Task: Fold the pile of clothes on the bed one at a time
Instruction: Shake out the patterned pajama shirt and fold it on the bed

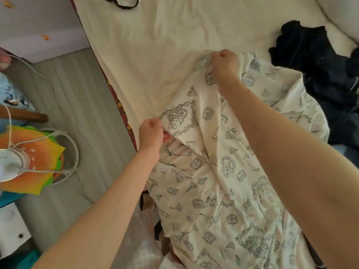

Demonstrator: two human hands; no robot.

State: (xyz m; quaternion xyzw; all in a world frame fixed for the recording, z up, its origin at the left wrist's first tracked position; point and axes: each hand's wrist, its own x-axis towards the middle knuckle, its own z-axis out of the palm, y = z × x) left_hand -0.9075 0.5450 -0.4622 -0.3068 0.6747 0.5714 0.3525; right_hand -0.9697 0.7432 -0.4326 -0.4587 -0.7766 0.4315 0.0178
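While 2 bare arms reach over the bed (pixel 155 45), the left hand (pixel 151 133) pinches the near edge of a cream printed garment (pixel 213 181). Beyond it, the right hand (pixel 225 62) pinches the garment's far edge. Dark clothes (pixel 314 61) lie right of that hand.

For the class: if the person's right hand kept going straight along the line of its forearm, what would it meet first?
Probably only the bare cream bedsheet. The right hand, pinching the printed garment, points up and left across open sheet. The dark-edged item lies farther off, though depth is unclear.
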